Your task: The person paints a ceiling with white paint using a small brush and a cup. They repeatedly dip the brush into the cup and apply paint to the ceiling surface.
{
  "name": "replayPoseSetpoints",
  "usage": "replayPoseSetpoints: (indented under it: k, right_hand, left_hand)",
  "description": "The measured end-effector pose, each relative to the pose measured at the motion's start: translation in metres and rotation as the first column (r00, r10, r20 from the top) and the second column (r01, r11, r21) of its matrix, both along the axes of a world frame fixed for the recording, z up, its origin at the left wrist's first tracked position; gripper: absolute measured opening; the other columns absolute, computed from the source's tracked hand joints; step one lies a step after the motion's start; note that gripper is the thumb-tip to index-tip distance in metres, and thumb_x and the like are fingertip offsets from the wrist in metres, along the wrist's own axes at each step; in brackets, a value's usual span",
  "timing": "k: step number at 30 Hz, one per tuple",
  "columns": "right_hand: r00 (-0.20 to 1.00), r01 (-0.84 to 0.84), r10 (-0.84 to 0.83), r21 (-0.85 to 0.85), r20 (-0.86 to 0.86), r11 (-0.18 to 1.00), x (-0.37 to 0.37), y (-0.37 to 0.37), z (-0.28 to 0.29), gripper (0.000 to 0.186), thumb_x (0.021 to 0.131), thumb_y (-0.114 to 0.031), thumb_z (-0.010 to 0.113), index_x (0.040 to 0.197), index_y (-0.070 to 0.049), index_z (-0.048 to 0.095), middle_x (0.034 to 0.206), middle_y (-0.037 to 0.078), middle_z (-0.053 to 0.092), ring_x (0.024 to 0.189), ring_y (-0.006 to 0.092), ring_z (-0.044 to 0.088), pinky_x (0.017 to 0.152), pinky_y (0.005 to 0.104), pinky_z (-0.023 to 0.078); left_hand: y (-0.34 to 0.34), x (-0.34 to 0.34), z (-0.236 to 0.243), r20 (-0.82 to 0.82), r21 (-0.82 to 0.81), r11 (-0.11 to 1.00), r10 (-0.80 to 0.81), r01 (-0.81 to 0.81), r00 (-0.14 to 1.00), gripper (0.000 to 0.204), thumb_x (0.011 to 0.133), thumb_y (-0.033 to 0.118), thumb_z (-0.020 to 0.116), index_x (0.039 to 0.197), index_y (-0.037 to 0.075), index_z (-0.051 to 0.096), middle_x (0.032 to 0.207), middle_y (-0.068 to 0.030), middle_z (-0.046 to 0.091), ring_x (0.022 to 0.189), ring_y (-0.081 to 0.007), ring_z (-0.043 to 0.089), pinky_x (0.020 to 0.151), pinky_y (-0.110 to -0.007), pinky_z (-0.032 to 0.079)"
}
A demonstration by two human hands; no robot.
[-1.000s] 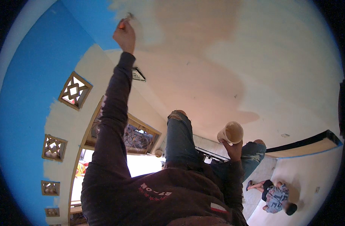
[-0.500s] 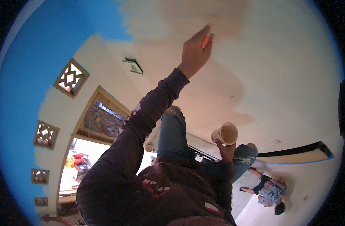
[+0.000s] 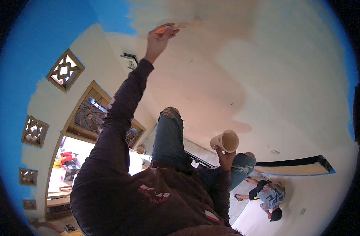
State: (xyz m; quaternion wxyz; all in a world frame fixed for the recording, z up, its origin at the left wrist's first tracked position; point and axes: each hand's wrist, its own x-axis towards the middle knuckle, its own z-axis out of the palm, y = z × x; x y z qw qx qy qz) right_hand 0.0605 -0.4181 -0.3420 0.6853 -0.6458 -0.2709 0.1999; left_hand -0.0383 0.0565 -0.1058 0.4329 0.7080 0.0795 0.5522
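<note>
My left arm is stretched up to the wall [image 3: 188, 78], and my left hand [image 3: 159, 37] is closed round a paintbrush with an orange handle [image 3: 160, 30]. The brush's pale head is blurred against the wall, beside a darker beige patch. Lower down, near my knee, my right hand [image 3: 226, 158] grips a whitish cup [image 3: 229, 141] from below, fingers round its side. Its mouth faces me and its inside is coated pale cream; how full it is I cannot tell.
Blue paint [image 3: 113, 15] borders the cream at upper left. A switch box [image 3: 129, 61], lattice vents [image 3: 66, 70] and a wooden-framed window [image 3: 89, 114] are on the left. A dark-topped ledge [image 3: 294, 165] stands right. Far below, another person [image 3: 271, 195] leans forward.
My left hand has swept leftward along the wall with the paintbrush. The whole view has shifted slightly. My right hand keeps hold of the cup, and the other person's posture has changed.
</note>
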Motion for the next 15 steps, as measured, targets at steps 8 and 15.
replayPoseSetpoints:
  k: [8, 15]
  right_hand:
    - [0.999, -0.032, 0.032, -0.012, -0.033, 0.999, -0.002, 0.005, 0.002, 0.071, 0.069, -0.015, 0.091, 0.128, 0.001, 0.055, 0.12, 0.015, 0.067, 0.112, 0.0269, 0.065, 0.098, 0.0412, 0.052]
    - [0.999, -0.033, 0.034, -0.056, 0.023, 0.998, -0.001, 0.005, 0.001, 0.066, 0.071, -0.015, 0.089, 0.126, 0.001, 0.056, 0.119, 0.015, 0.067, 0.112, 0.0262, 0.065, 0.098, 0.0407, 0.052]
  left_hand:
    - [0.095, -0.097, -0.02, 0.172, -0.02, 0.864, 0.499, -0.504, 0.849, 0.028, 0.101, 0.014, 0.059, 0.12, -0.006, 0.066, 0.098, -0.0127, 0.072, 0.094, -0.02, 0.072, 0.081, -0.032, 0.059]
    - [0.047, -0.118, -0.056, 0.197, -0.357, 0.826, 0.523, -0.436, 0.829, 0.025, 0.1, 0.017, 0.06, 0.111, -0.004, 0.068, 0.103, -0.0119, 0.072, 0.096, -0.0224, 0.072, 0.075, -0.03, 0.059]
